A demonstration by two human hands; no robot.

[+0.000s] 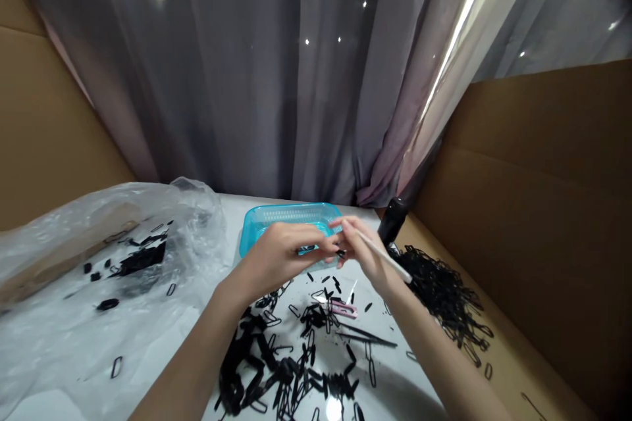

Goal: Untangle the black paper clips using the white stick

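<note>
Overhead, smooth blue plastic basket [261,214] borders rumpled clear plastic [192,210].

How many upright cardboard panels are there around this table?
2. One panel stands at the left, behind the plastic bag. The other panel stands at the right, past the dark curtain. More may be outside the picture.

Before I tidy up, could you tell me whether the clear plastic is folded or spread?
Spread: the clear plastic lies wide and rumpled at left.
</note>
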